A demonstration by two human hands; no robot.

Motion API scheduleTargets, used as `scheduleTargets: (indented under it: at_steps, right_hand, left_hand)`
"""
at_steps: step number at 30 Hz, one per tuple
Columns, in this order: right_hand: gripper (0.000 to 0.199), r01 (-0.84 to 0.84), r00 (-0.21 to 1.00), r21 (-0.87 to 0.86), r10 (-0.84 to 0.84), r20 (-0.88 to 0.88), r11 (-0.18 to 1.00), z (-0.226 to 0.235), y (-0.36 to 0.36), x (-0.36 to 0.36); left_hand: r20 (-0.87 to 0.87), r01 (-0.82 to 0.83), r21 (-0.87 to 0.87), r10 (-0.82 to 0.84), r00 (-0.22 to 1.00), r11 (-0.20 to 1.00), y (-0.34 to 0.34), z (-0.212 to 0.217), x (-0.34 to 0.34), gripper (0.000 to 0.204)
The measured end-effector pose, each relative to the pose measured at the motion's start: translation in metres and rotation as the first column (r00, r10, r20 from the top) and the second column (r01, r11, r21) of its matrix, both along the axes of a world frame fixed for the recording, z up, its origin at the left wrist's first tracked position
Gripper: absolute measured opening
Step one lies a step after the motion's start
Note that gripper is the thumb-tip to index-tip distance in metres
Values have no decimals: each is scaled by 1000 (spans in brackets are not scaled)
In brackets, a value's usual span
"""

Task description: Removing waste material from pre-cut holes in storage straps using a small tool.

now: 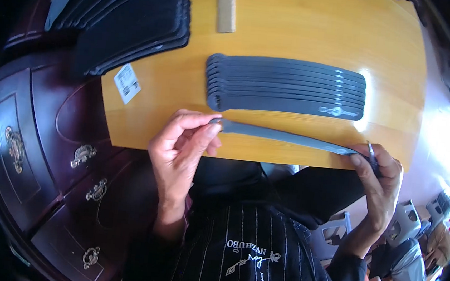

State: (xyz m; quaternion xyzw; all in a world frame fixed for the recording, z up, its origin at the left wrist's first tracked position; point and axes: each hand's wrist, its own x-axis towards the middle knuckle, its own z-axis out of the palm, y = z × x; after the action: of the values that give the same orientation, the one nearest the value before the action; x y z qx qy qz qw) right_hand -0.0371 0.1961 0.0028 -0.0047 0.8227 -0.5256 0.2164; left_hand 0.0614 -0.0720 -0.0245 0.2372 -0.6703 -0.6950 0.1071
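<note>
- Grey strip [288, 137]: a long, thin, flat piece, held flat between the person's two hands, just in front of the neat row of strips [287, 87] and over the near edge of the counter [307, 31].
- How far along: the row already has many grey strips laid side by side, each a bit over the next. It looks like those are done. One strip is in the hands and not yet put down.
- Behind and to the left of the row sits a big pile of black flat pieces [134, 22]. I cannot tell if they are part of the same work.
- Left hand [179, 145]: it comes up from below, wrist bent, palm turned in. Its fingers [204, 133] are pinched on the left end of the strip.
- Right hand [378, 179]: it is raised at the right end of the strip, just right of the row. Its fingers are closed on that end, and a small thin thing sticks up by them; I cannot tell what it is.
- A white paper label [127, 83] lies left of the row.
- A tan comb-like piece [225, 6] lies behind the row.
- A dark wooden cabinet [50, 142] with brass handles stands far left of the row.
</note>
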Motion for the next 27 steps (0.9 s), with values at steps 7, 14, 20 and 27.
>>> scheduleTargets:
  at_steps: [7,14,20,27]
  right_hand:
    - [23,43,992,105,-30,-121,994,-10,-4,-5]
    - [21,71,993,160,-55,-104,985,-7,-4,-9]
    - [17,141,988,194,-124,-95,971,-7,-6,-9]
    - [17,105,992,174,-92,-83,979,-8,-4,-12]
  left_hand:
    - [2,-62,-296,66,998,953,-5,-8,-1,17]
    - [-19,-72,-326,70,997,943,-7,-10,-10,16]
    - [-20,-51,-349,47,999,936,-5,-11,-13,15]
    - [8,-56,-346,62,998,937,-4,-11,-15,14]
